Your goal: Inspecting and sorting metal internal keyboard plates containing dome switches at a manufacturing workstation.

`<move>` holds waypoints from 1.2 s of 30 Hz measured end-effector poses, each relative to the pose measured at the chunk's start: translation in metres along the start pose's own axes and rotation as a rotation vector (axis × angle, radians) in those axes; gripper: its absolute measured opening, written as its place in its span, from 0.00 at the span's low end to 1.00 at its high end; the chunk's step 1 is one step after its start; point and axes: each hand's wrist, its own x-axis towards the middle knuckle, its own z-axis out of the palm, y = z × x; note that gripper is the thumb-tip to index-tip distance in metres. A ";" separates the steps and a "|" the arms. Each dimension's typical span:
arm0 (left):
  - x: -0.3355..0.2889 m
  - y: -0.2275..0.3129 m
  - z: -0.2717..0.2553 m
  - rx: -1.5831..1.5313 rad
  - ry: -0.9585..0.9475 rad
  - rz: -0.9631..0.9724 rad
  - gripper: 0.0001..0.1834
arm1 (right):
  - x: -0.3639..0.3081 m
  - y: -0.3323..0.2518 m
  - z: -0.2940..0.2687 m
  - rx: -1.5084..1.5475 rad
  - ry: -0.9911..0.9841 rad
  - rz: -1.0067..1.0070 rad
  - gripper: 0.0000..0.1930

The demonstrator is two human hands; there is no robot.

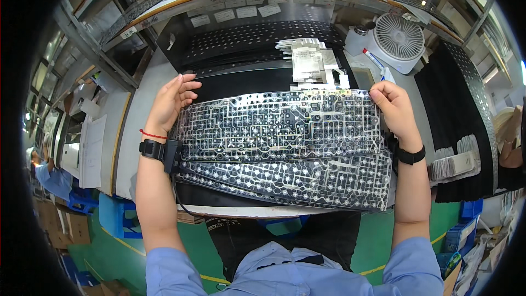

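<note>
Grey workbench (138, 111) under everything, pretty cluttered. Upper circuit sheet (274, 126), see-through with dark dots and silvery traces, lying right in front of person, overlapping lower circuit sheet (329, 181), which fans out at angle toward person. White fan (399, 37) sitting back right. Pale silvery strips (308, 64) heaped just past upper sheet's far edge. Right hand (395, 111): thumb and fingers pinching far right corner of upper sheet. Left hand (171, 100): fingers loose and spread by far left corner, gripping nothing; can't tell if palm edge touches. Smallest bit: red cord (152, 134) on left wrist.
</note>
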 end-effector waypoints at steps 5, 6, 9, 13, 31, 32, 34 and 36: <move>-0.002 0.002 -0.005 0.028 -0.038 0.005 0.23 | -0.001 -0.002 0.001 0.014 0.071 -0.033 0.07; -0.003 0.003 -0.008 0.034 -0.046 -0.009 0.22 | 0.000 -0.002 0.000 0.041 0.110 -0.025 0.07; -0.006 0.003 -0.005 -0.005 -0.075 -0.032 0.19 | 0.003 0.001 -0.004 0.105 0.184 0.000 0.07; -0.008 0.007 0.011 -0.017 -0.108 -0.035 0.15 | 0.005 0.006 -0.008 0.135 0.180 0.051 0.07; 0.006 -0.008 -0.008 -0.094 0.092 0.095 0.10 | 0.006 0.000 0.001 0.090 0.156 0.129 0.09; 0.006 -0.008 -0.007 -0.088 0.091 0.099 0.10 | 0.006 0.000 0.000 0.092 0.162 0.135 0.10; 0.006 -0.007 -0.006 -0.075 0.089 0.096 0.10 | 0.006 0.001 0.000 0.109 0.166 0.142 0.10; 0.004 -0.005 -0.005 -0.058 0.087 0.084 0.10 | 0.007 0.003 0.000 0.138 0.164 0.143 0.10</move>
